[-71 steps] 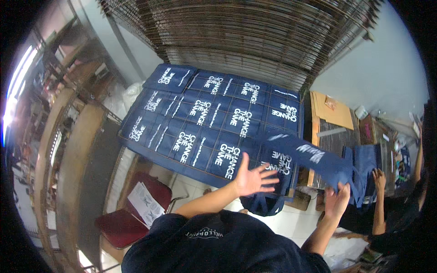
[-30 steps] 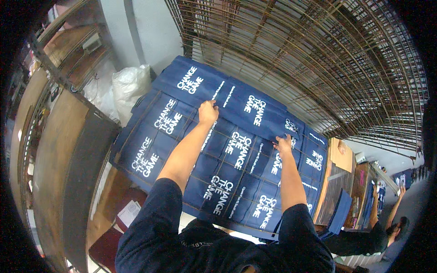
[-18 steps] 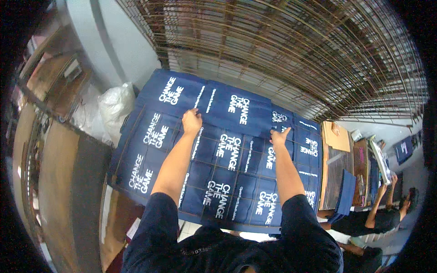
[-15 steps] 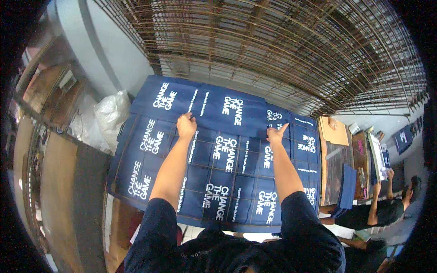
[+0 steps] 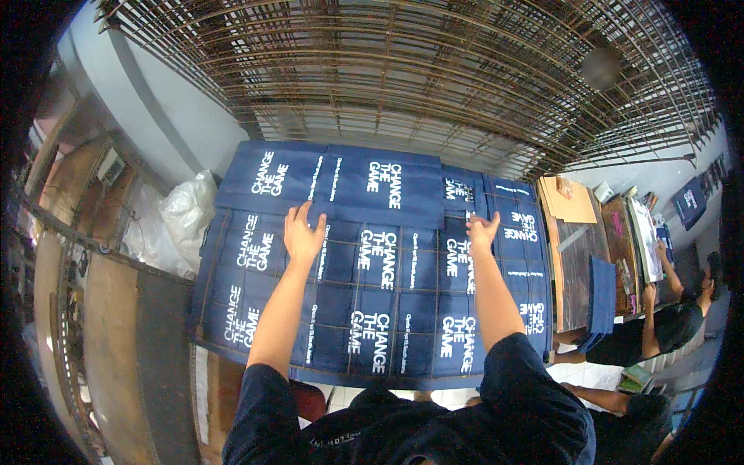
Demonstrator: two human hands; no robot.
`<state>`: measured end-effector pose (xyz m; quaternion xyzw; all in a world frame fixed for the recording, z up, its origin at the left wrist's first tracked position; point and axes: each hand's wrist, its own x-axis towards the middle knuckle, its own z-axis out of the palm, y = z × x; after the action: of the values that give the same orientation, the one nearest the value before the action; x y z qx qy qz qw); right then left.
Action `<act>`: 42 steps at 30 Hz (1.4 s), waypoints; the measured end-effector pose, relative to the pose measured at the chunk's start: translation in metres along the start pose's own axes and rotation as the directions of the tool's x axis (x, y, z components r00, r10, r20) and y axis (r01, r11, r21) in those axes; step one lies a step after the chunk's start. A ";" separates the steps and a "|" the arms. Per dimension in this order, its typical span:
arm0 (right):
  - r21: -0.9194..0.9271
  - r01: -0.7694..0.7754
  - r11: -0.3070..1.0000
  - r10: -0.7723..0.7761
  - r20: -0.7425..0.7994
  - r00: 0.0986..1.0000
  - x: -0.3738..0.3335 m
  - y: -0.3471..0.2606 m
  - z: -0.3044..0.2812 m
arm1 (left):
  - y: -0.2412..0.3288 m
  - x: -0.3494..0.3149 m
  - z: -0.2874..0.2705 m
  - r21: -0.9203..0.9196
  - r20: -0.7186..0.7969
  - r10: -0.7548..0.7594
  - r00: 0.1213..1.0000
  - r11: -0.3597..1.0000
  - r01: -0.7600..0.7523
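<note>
Navy blue fabric panels with white lettering lie in rows over a wire mesh rack before me. A long navy blue fabric panel (image 5: pixel 360 203) lies along the far left and middle, overlapping the row nearer me. My left hand (image 5: pixel 304 232) is open by this panel's near edge, fingers spread, over the fabric. To the right, my right hand (image 5: pixel 483 231) is open just beyond the panel's right end, fingers apart and nothing in it. Wire lines of the mesh cross the nearer fabric panels (image 5: pixel 325 298).
Stacked wire mesh racks (image 5: pixel 434 70) rise behind the fabric. White plastic bags (image 5: pixel 188 209) are at the left, near a wooden board (image 5: pixel 116 325). At right stand a table with brown cardboard (image 5: pixel 570 200) and folded blue fabric (image 5: pixel 601 298). A co-worker (image 5: pixel 666 329) handles a frame there; another person is below.
My left hand has released the long panel's near edge, and its fingers have spread. My right hand has opened and shifted slightly right. The view has shifted slightly; the co-worker's arms have moved.
</note>
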<state>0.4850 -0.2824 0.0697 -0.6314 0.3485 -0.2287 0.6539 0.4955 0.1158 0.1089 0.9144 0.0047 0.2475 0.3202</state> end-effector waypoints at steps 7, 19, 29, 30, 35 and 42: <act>-0.004 0.130 0.991 -0.130 -0.129 0.983 -0.042 -0.018 -0.120 | 0.034 -0.101 -0.080 -0.348 0.089 -0.127 0.988 0.925 0.150; -0.421 0.322 0.848 -0.530 -0.671 0.518 -0.014 0.016 -0.411 | 0.169 -0.279 -0.094 -0.549 0.467 -0.002 0.884 0.783 0.292; -0.059 0.079 0.995 -0.095 -0.792 0.603 0.015 0.126 -0.621 | 0.277 -0.325 -0.064 -0.590 0.485 0.051 0.873 0.756 0.284; -0.133 0.088 0.987 -0.159 -0.804 0.573 0.019 0.157 -0.648 | 0.288 -0.333 -0.060 -0.577 0.514 0.071 0.855 0.766 0.284; -0.387 -0.459 0.799 0.231 -0.507 0.830 -0.057 0.224 -0.690 | 0.326 -0.375 -0.047 -0.513 0.573 0.129 0.810 0.826 0.232; -0.748 -0.398 0.531 0.354 -0.230 0.906 -0.148 0.286 -0.712 | 0.364 -0.420 -0.036 -0.478 0.621 0.140 0.771 0.848 0.231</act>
<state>-0.1819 -0.6188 -0.1585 -0.7553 0.5561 0.0759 0.3385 0.0558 -0.2226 0.1584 0.8184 -0.1487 -0.0923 0.5473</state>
